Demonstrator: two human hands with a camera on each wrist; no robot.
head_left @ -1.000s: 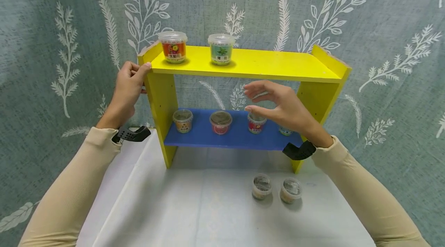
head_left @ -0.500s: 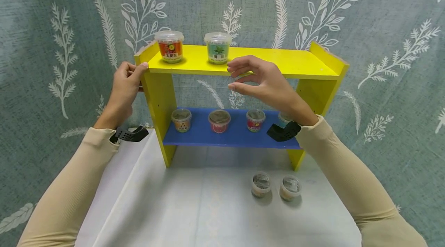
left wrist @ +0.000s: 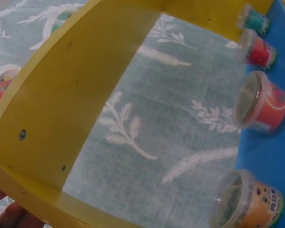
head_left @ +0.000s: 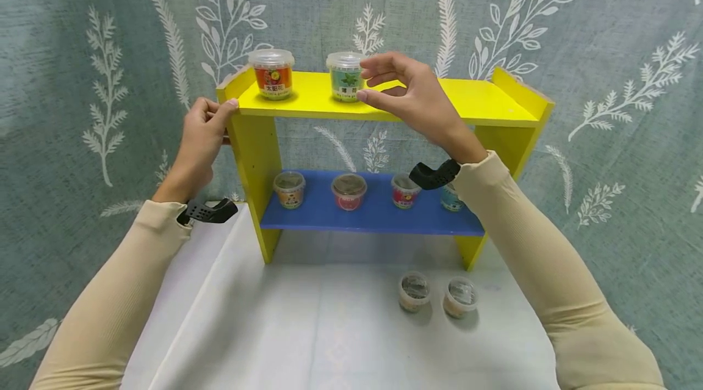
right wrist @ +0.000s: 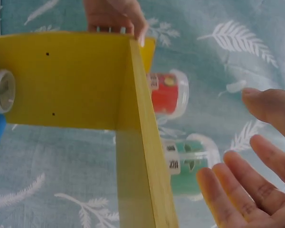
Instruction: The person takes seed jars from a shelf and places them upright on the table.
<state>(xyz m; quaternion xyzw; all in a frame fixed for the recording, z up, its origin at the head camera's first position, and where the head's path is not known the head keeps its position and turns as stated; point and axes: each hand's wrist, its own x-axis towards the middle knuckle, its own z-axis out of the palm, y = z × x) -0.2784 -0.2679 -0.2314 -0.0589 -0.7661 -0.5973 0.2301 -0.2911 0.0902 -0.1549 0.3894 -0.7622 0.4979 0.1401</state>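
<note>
At the upper left corner of a yellow shelf unit [head_left: 255,161], my left hand [head_left: 200,137] grips the side panel, thumb on the near edge and fingers partly hidden behind. My right hand [head_left: 409,88] is raised at the top board, thumb and fingers spread apart with nothing between them. Its fingertips are right beside a green-labelled lidded plastic cup [head_left: 346,77], which stands upright on that board. The right wrist view shows the open fingers [right wrist: 256,185] close to this green cup [right wrist: 187,164]. Further left, a red-orange cup [head_left: 273,75] stands near the left end.
On the blue lower shelf [head_left: 318,219] stand several cups, among them an orange one [head_left: 290,190], a pink one [head_left: 348,192] and a red one [head_left: 404,190]. Two more cups, one nearer the middle [head_left: 414,292], are on the white table [head_left: 307,329]. A leaf-patterned cloth [head_left: 110,11] hangs behind.
My right hand has risen from in front of the lower shelf and moved left, up to the green cup on the top board. The left hand keeps its grip on the shelf unit.
</note>
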